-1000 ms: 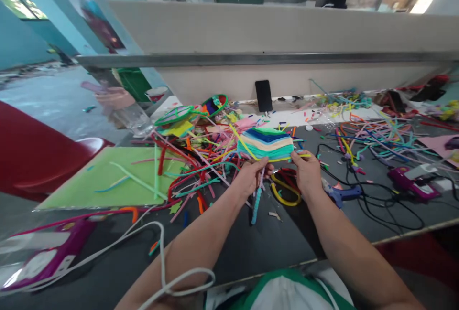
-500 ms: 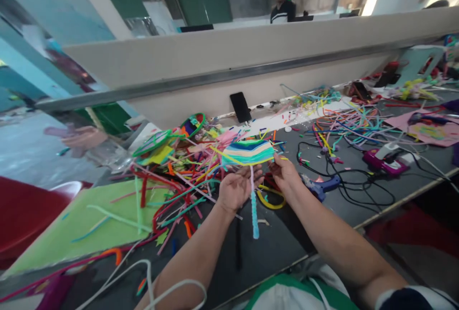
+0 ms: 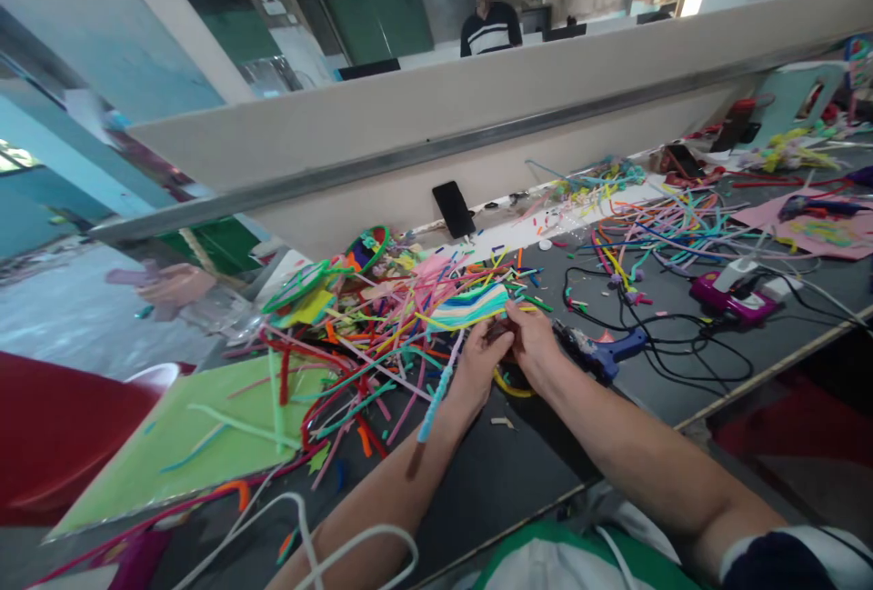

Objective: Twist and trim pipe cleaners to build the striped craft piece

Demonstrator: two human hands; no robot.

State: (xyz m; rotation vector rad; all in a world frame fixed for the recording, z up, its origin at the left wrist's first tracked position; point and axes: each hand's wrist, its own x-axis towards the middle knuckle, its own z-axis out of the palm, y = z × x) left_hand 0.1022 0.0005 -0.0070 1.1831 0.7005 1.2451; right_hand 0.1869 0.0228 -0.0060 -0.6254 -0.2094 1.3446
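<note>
A striped pipe-cleaner panel (image 3: 470, 306) in blue, cream and turquoise, edged with yellow, is held over the table. My right hand (image 3: 536, 346) pinches its right corner, where a yellow end sticks out. Close beside it, my left hand (image 3: 479, 361) has its fingers closed at the panel's near right edge; the fingertips are partly hidden. From the panel's near edge a twisted pink and light-blue pipe-cleaner stem (image 3: 438, 392) slants down to the left, over my left wrist.
Loose pipe cleaners (image 3: 388, 326) are heaped behind and left of my hands, beside a green sheet (image 3: 232, 426). A blue glue gun (image 3: 610, 354) and black cables lie to the right. A phone (image 3: 453, 209) leans on the partition, with a person (image 3: 489, 26) beyond.
My left hand has gone from open palm-up under the panel to closed fingers beside my right hand. The panel has turned, and its stem has swung to the left.
</note>
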